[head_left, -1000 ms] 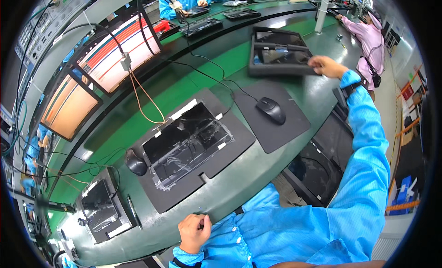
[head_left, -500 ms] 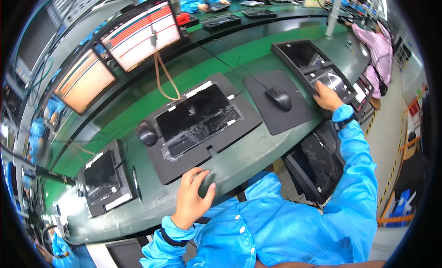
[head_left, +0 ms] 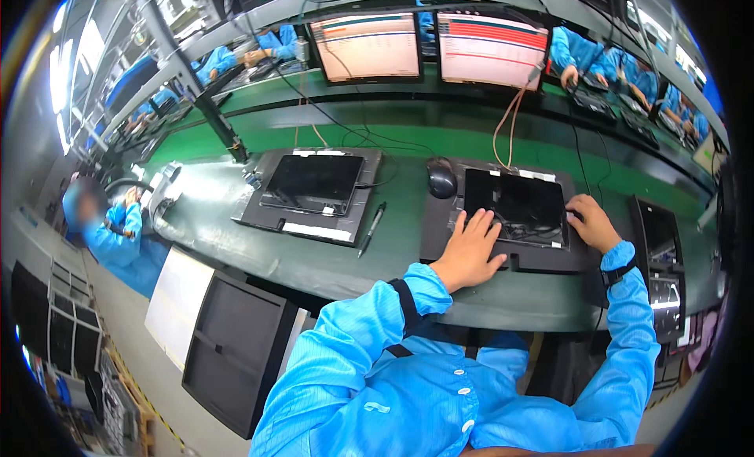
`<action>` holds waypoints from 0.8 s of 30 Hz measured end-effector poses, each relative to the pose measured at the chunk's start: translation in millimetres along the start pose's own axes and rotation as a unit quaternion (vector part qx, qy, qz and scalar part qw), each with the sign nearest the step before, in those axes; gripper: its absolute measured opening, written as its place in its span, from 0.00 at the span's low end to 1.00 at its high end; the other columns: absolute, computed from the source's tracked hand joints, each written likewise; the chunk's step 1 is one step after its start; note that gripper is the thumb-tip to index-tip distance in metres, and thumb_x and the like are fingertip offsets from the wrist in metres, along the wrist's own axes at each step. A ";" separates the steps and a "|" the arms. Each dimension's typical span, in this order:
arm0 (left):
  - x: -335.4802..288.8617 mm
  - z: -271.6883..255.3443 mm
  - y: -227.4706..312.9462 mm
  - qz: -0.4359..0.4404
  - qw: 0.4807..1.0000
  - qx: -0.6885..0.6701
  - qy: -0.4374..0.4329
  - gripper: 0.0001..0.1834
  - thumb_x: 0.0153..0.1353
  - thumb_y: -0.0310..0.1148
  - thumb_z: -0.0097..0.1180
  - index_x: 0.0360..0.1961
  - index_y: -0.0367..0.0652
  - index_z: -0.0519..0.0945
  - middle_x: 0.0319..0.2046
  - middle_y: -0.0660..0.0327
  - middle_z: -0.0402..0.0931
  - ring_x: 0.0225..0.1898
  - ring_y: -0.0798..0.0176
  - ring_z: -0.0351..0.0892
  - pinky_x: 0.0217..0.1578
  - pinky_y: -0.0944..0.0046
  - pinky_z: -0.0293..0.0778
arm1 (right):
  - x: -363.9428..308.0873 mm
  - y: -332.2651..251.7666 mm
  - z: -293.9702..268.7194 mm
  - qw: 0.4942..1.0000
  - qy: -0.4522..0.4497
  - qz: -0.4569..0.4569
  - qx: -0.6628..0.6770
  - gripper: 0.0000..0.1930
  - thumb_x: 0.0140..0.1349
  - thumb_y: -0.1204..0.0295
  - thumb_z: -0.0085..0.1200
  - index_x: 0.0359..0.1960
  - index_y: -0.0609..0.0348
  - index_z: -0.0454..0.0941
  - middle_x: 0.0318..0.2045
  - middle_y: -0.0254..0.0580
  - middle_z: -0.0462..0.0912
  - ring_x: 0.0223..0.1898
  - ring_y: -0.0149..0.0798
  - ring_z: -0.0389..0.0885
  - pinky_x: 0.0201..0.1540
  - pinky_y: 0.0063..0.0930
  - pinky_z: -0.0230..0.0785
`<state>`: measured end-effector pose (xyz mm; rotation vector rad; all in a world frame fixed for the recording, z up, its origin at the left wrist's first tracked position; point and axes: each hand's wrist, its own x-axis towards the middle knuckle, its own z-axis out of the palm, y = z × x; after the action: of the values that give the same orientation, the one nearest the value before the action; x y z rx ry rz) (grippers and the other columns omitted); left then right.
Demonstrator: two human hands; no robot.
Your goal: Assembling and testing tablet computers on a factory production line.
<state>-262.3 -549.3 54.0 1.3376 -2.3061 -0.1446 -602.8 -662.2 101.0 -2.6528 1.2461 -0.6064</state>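
A dark flat screen panel with clear film and white tabs lies on a black foam base in front of me. My left hand rests over its lower left corner, fingers spread and thumb apart. At the panel's right edge is my right hand, its fingers bent in a pinch; whatever sits between them is hidden. Further left, a second dark panel lies on its own black base, with a cable at its right side.
A black mouse and a pen lie between the bases. Two lit monitors stand behind. On the right is a black tray with dark panels. A black bin stands lower left; a blue-clad person sits beyond.
My view has swung left. My right hand has left the black tray at the right and come to the panel's right edge. My left hand has moved onto the panel's lower left corner.
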 end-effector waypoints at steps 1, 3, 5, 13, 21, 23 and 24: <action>0.4 -5.2 3.4 0.003 1.000 -0.007 0.004 0.38 0.63 0.49 0.60 0.67 0.33 0.69 0.70 0.40 0.60 0.75 0.40 0.52 0.74 0.37 0.45 | -0.1 -2.6 -4.2 1.000 -0.010 0.010 0.019 0.12 0.58 0.76 0.62 0.44 0.63 0.79 0.47 0.49 0.79 0.53 0.54 0.77 0.56 0.42 0.71; 7.6 -15.8 9.7 -0.018 0.999 -0.017 -0.026 0.39 0.62 0.48 0.62 0.67 0.33 0.69 0.70 0.39 0.60 0.75 0.40 0.52 0.74 0.36 0.45 | 4.7 -8.2 -15.3 0.999 -0.048 -0.002 0.004 0.10 0.59 0.77 0.62 0.42 0.63 0.78 0.46 0.48 0.79 0.52 0.53 0.77 0.55 0.42 0.71; 15.3 -21.2 13.3 -0.023 0.997 -0.027 -0.063 0.39 0.60 0.46 0.63 0.67 0.33 0.68 0.70 0.38 0.60 0.75 0.39 0.53 0.73 0.35 0.44 | 9.7 -25.3 -34.2 0.995 -0.083 -0.039 -0.047 0.08 0.60 0.75 0.61 0.37 0.63 0.76 0.42 0.49 0.81 0.49 0.54 0.79 0.48 0.43 0.72; 32.0 -20.7 15.3 0.096 0.982 0.010 0.164 0.35 0.51 0.29 0.65 0.63 0.37 0.73 0.62 0.42 0.71 0.65 0.41 0.71 0.62 0.43 0.69 | 15.1 -157.8 -128.1 0.993 -0.058 0.066 -0.073 0.15 0.54 0.63 0.68 0.33 0.63 0.82 0.24 0.53 0.83 0.28 0.54 0.84 0.34 0.41 0.76; -100.6 -176.3 -5.1 0.015 0.944 -0.089 0.317 0.19 0.49 0.16 0.67 0.45 0.34 0.85 0.40 0.48 0.87 0.42 0.48 0.89 0.42 0.58 0.85 | 7.5 -179.7 -115.0 0.998 -0.049 -0.033 0.023 0.26 0.59 0.64 0.68 0.57 0.61 0.79 0.61 0.56 0.72 0.64 0.57 0.71 0.67 0.44 0.64; -155.6 -224.3 -28.6 -0.074 0.931 -0.082 0.348 0.17 0.54 0.17 0.65 0.47 0.32 0.85 0.40 0.49 0.88 0.42 0.53 0.90 0.47 0.59 0.83 | -13.4 -179.0 -69.5 0.997 -0.030 -0.010 0.073 0.22 0.57 0.69 0.69 0.53 0.62 0.81 0.57 0.55 0.76 0.62 0.57 0.74 0.64 0.43 0.67; -187.3 -241.0 -46.9 -0.156 0.916 -0.058 0.366 0.12 0.59 0.19 0.64 0.45 0.31 0.84 0.38 0.50 0.88 0.39 0.52 0.89 0.44 0.58 0.82 | -21.4 -182.2 -48.7 0.995 -0.029 0.003 0.097 0.21 0.57 0.71 0.69 0.51 0.62 0.81 0.56 0.54 0.77 0.61 0.57 0.75 0.64 0.43 0.68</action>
<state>-40.2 -382.3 188.5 1.3853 -1.4362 0.1065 -507.2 -526.7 193.3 -2.4874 1.1177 -0.6106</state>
